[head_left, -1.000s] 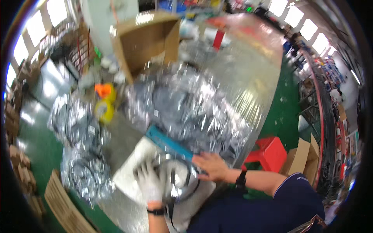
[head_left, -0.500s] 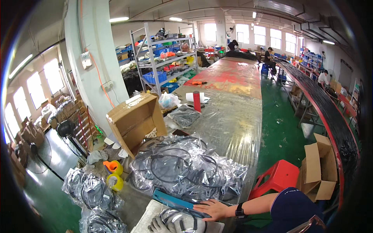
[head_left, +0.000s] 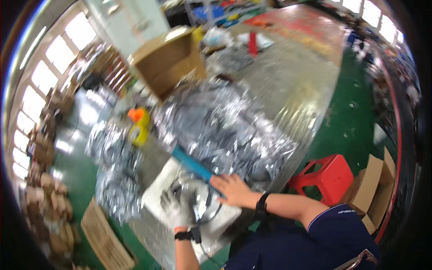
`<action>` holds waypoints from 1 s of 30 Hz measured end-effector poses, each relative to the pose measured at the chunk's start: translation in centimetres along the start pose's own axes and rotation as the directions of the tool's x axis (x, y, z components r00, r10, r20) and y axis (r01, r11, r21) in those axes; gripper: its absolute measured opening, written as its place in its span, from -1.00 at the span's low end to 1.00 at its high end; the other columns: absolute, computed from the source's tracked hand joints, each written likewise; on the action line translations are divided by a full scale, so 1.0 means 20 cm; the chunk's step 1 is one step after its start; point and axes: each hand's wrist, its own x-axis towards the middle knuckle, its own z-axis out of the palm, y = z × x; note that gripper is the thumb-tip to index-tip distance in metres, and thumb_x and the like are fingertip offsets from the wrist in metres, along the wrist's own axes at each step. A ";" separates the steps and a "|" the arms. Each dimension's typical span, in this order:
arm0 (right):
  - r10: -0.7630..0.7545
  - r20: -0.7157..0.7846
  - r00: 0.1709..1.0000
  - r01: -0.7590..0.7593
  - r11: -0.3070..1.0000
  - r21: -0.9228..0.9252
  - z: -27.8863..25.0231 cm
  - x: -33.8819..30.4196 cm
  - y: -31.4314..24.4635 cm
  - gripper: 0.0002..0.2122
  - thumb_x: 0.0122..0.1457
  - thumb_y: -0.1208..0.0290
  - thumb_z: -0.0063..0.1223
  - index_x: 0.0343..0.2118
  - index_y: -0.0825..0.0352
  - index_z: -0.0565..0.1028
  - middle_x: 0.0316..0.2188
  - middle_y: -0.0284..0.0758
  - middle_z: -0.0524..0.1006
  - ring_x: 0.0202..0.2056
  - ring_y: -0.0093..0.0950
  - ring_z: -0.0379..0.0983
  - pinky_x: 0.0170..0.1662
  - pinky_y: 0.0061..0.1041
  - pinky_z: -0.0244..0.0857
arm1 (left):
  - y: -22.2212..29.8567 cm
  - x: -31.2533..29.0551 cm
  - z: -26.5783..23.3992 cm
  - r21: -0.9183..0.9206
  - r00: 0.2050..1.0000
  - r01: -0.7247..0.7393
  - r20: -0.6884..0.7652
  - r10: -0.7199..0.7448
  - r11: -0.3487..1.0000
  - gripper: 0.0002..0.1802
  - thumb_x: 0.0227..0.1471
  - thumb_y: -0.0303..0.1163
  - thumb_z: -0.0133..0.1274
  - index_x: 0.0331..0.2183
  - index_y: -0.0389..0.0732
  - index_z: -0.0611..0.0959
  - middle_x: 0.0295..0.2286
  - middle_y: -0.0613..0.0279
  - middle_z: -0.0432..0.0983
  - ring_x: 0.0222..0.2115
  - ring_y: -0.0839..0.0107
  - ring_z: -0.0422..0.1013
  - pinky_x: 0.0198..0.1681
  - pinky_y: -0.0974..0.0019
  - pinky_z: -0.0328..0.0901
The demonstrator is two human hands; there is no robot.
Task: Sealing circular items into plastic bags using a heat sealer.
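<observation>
My right hand (head_left: 234,190) is bare and rests flat, fingers stretched, on the near end of a long blue bar (head_left: 192,164). My left hand (head_left: 176,208), in a pale glove, lies with its fingers apart over a clear plastic bag (head_left: 208,202) holding a dark looped cable. That bag lies on a white foam-like board (head_left: 157,189) along the near side of the bar. Motion blurs the picture, so fine details of the bag and glove are lost. Beyond the bar is a big heap of clear bags (head_left: 216,126) with dark cables inside.
An open cardboard box (head_left: 168,63) stands tilted behind the heap. Yellow tape rolls (head_left: 139,132) and more bagged cables (head_left: 114,166) are at the left. On the right are a red stool (head_left: 328,177) and another open carton (head_left: 373,191). A red cylinder (head_left: 253,44) stands farther up the table.
The view has tipped downward and turned, so the table appears slanted. My gloved left hand and its forearm have come further into view. My right hand stays on the blue bar.
</observation>
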 end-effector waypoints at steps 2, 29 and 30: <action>0.010 -0.041 0.999 -0.012 0.999 -0.044 -0.02 0.00 0.02 -0.28 0.15 -0.08 0.00 0.33 0.14 0.17 0.34 -0.32 0.15 0.24 -0.16 0.14 0.19 0.00 0.06 | 0.03 -0.13 0.01 -0.215 0.991 0.073 -0.095 -0.095 0.974 -0.39 0.14 -0.21 0.03 0.15 -0.31 0.37 0.04 -0.19 0.39 0.11 -0.05 0.27 0.21 0.00 0.13; -0.117 0.272 0.955 -0.114 0.701 0.704 -0.08 -0.55 -0.08 -0.77 0.26 0.48 0.02 -0.03 0.30 0.49 -0.19 -0.26 0.52 -0.19 -0.37 0.50 -0.11 -0.45 0.36 | -0.13 -0.57 0.21 -0.697 0.583 0.379 0.691 -0.429 -0.608 -0.90 0.15 -0.30 0.11 -0.38 -0.07 0.55 -0.68 0.46 0.32 -0.75 0.64 0.17 -0.70 0.49 0.07; -0.210 0.272 0.939 -0.023 0.752 0.659 -0.06 -0.50 -0.12 -0.78 0.24 0.50 0.03 -0.05 0.31 0.50 -0.22 -0.25 0.53 -0.21 -0.36 0.52 -0.10 -0.46 0.37 | -0.27 -0.62 0.18 -0.828 0.678 0.373 0.551 -0.486 -0.419 -0.87 0.12 -0.33 0.11 -0.29 -0.13 0.58 -0.56 0.38 0.40 -0.64 0.60 0.26 -0.58 0.48 0.15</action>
